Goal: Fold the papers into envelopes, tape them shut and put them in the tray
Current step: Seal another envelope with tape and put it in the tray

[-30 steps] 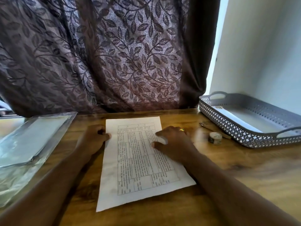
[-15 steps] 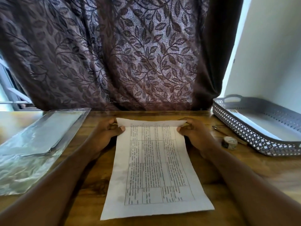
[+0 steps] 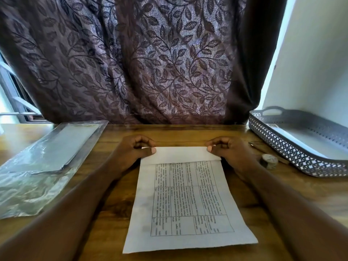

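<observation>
Thumb against curled fingers, the left hand (image 3: 131,154) and right hand (image 3: 230,154) each pinch a far corner of the paper (image 3: 188,204), evenly matched, I'd say to keep the folded-over strip square. The sheet lies centre frame, with the tape roll (image 3: 269,161) and tray (image 3: 282,147) handy at right.

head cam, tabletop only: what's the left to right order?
plastic packet → left hand → printed sheet, its far edge folded over and pinched by both hands → right hand → tape roll → tray
</observation>
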Motion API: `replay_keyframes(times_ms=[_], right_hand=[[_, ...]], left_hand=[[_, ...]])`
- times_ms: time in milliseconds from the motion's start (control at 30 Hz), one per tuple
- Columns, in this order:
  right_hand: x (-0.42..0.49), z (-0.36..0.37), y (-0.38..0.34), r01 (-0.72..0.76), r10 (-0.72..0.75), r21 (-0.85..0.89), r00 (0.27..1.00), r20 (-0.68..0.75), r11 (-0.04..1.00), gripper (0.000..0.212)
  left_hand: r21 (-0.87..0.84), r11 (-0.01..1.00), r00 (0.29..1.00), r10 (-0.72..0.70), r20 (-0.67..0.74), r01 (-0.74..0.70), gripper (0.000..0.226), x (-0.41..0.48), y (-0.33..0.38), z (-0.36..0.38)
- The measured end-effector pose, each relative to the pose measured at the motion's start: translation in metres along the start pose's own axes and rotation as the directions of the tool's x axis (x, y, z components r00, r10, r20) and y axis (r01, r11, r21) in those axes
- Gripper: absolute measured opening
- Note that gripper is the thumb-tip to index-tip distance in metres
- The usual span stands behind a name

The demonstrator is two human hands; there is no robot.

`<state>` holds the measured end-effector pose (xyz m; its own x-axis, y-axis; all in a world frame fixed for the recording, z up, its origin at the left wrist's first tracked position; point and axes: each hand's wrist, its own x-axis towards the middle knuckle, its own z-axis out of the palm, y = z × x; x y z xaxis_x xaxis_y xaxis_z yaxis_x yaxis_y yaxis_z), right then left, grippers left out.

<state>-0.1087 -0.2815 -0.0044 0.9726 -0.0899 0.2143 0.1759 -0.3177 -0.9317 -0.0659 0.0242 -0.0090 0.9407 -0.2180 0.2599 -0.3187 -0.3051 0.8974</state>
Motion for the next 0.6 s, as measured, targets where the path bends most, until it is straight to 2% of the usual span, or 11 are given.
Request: replay_keyframes(times_ms=[67,167,333,400,467,500,600], right_hand=[[0.002,0.002,0.003,0.039,-0.039,-0.09,0.999,-0.001,0.995,0.014],[0.002,0.004,0.0,0.056,-0.059,-0.119,0.998,-0.025,0.991,0.013],[0.002,0.008,-0.003,0.047,-0.056,-0.188,0.998,-0.041,0.981,0.011],[0.003,0.011,-0.004,0.121,-0.154,-0.41,0.987,-0.048,0.904,0.013],[0.002,0.018,-0.011,0.238,-0.284,-0.621,0.958,0.027,0.746,0.022],[0.0,0.023,-0.015,0.304,-0.341,-0.657,0.937,0.075,0.69,0.025],[-0.013,0.046,-0.03,0.456,-0.411,-0.649,0.881,0.233,0.609,0.025]], left_hand=[[0.041,0.999,1.0,0.005,0.004,-0.005,0.018,0.001,0.001,0.001],[0.186,0.982,0.999,0.033,0.026,-0.037,0.011,0.002,0.002,0.004],[0.307,0.944,0.993,0.119,0.013,-0.118,0.007,0.001,0.004,0.013],[0.333,0.928,0.985,0.174,0.011,-0.167,0.007,0.0,0.008,0.017],[0.365,0.908,0.976,0.218,0.001,-0.203,0.007,-0.002,0.014,0.022],[0.371,0.902,0.972,0.237,0.001,-0.22,0.007,-0.004,0.018,0.026],[0.39,0.872,0.95,0.311,0.025,-0.296,0.009,-0.011,0.03,0.036]])
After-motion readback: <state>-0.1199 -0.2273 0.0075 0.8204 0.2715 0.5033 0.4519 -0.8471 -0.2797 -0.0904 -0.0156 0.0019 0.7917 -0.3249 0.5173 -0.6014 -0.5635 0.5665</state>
